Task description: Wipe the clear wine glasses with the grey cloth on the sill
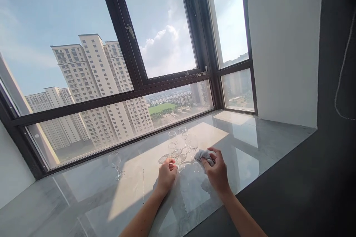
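My left hand (167, 176) is closed, its fingertips pinched at the foot of a clear stemmed glass (174, 150) in front of a group of similar glasses. Transparent outlines overlap there, so exactly where the fingers grip is hard to make out. A crumpled white cloth (204, 154) is gripped in my right hand (217, 172), just right of the group. Several clear glasses (191, 142) stand close together beyond my hands. Apart from them, to the left, one stemmed glass (115, 163) stands upright on the sill.
The glossy grey marble sill (133, 196) carries bright sunlight and reflections. Behind the glasses runs a dark window frame (102, 100) with a handle (129, 31). A white wall (283, 44) rises at the right, and the sill's front edge drops off nearest me.
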`<action>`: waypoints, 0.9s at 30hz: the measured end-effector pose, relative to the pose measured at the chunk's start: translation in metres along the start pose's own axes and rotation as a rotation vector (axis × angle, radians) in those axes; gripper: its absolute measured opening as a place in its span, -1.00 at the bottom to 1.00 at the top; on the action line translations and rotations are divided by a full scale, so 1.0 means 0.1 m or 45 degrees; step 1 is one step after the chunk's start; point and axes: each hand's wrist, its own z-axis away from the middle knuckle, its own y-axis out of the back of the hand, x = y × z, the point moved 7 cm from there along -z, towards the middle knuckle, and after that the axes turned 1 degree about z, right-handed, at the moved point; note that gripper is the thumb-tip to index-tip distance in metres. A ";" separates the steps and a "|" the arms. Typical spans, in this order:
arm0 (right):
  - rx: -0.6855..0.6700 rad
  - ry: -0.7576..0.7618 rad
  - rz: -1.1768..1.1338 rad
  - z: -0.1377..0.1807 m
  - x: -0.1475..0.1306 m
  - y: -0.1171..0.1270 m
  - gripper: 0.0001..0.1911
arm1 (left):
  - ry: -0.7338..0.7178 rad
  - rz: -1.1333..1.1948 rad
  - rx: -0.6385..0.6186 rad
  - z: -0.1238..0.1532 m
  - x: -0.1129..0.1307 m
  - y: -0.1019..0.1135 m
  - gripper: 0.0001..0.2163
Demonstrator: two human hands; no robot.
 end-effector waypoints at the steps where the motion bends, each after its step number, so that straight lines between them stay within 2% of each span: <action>1: 0.000 0.001 0.005 0.00 0.00 0.00 -0.56 | -0.060 -0.046 -0.026 0.02 0.05 -0.02 -0.85; 4: -0.002 0.002 0.011 0.00 0.00 -0.01 -0.57 | -0.259 -0.244 -0.162 0.09 0.18 -0.11 -0.82; 7: -0.008 0.002 0.007 0.00 0.01 -0.01 -0.58 | -0.338 -0.410 -0.282 0.13 0.21 -0.18 -0.67; 10: -0.018 -0.008 0.009 0.00 0.03 -0.02 -0.59 | -0.333 -0.511 -0.310 0.13 0.20 -0.16 -0.54; 16: -0.034 -0.006 0.015 0.01 0.02 -0.02 -0.56 | -0.296 -0.609 -0.178 0.15 0.36 -0.01 -0.70; 21: -0.035 -0.012 0.008 0.00 -0.01 -0.01 -0.56 | -0.293 -0.629 -0.321 0.21 0.42 -0.12 -0.70; 27: -0.023 -0.004 0.013 -0.01 0.00 -0.02 -0.58 | -0.287 -0.662 -0.404 0.17 0.30 -0.16 -0.60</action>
